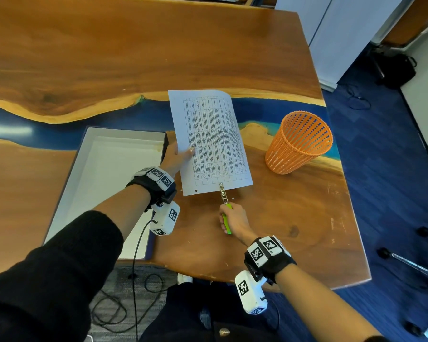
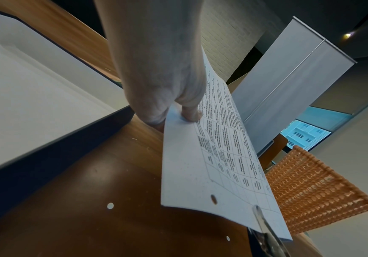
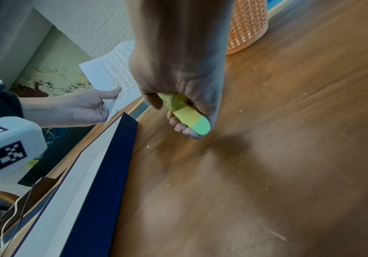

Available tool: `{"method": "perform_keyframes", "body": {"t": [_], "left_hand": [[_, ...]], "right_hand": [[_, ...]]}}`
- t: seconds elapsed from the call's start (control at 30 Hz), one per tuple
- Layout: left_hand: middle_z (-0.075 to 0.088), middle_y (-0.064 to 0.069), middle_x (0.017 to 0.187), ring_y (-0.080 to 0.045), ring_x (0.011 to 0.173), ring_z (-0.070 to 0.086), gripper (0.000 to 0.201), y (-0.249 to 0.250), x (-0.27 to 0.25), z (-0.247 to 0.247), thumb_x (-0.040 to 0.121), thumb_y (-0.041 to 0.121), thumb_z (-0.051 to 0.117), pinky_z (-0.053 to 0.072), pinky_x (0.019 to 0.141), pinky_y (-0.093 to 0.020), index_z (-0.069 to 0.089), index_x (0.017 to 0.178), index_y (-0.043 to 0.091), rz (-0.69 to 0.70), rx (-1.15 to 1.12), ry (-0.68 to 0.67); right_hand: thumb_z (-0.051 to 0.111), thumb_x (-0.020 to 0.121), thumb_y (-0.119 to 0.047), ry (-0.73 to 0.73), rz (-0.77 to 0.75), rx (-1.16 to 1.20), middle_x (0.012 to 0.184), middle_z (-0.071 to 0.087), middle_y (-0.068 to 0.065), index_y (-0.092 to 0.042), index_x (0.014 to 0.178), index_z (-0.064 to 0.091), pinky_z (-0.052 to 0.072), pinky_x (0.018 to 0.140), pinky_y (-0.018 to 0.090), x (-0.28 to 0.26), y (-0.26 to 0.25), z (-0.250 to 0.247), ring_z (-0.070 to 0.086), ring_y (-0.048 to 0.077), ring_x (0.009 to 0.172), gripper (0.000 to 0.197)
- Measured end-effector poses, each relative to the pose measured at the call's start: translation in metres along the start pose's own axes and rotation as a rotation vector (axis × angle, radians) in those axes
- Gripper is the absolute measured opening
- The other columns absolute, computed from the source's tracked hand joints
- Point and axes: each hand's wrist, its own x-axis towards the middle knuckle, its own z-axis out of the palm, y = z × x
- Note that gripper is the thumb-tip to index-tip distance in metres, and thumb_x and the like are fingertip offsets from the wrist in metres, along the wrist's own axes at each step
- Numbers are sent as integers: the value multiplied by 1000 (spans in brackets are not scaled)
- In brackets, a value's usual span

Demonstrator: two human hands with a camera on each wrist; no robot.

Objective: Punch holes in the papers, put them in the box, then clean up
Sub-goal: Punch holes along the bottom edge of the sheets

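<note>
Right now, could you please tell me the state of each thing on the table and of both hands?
paper: held up, one hole punched
hole punch: head on the paper's near edge
box: open
basket: upright
left hand: pinches paper
right hand: grips punch
paper dots: loose on the table

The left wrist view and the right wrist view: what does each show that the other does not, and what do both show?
Only the left wrist view shows the punched hole in the white printed paper sheet and round white paper dots on the wooden table. Only the right wrist view shows the right hand gripping the green-handled hole punch. Both show the sheet, the orange mesh basket and the open white-lined box.
</note>
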Motion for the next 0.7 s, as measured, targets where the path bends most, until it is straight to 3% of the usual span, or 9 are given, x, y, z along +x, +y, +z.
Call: {"method": "perform_keyframes", "body": {"t": [0.07,0.2,0.27,0.43,0.53,0.7], "left_hand": [[54,-19,134,-13,98,63,42,0,0,0,95,4,51,55,85,-29,43,136,-1,11,4,-8],[54,-22,135,-27,111,59,41,2,0,3,96,6,50,50,96,-45,44,135,-2,-6,0,-6],[54,-22,134,-28,111,59,40,1,0,3,96,6,51,49,96,-46,45,135,-2,-10,-3,-1],[55,-18,132,-19,101,64,41,-2,3,3,95,6,51,57,84,-30,44,135,-1,10,-5,-2],[56,-20,133,-34,114,60,42,-1,2,3,95,7,52,51,95,-48,44,135,0,0,-4,3],[55,-22,134,-37,119,57,42,-2,2,2,95,6,52,48,98,-52,44,136,-1,0,7,9]], "right_hand": [[47,81,-8,-2,-1,-2,53,45,8,-10,65,44,28,40,23,-1,0,0,35,19,38,16],[47,80,-8,-1,-3,-10,52,44,7,-10,64,44,28,40,23,-1,1,0,35,19,38,17],[46,79,-7,5,-8,-16,52,44,8,-10,62,43,27,40,23,-1,1,0,35,19,39,17],[46,79,-6,27,6,-1,52,41,8,-12,60,41,25,40,23,0,2,3,32,18,38,21],[45,80,-7,34,28,4,53,41,6,-14,61,40,24,40,22,0,3,6,31,17,39,21],[46,80,-7,35,34,15,52,42,5,-14,61,40,25,41,23,0,3,8,31,17,39,20]]}}
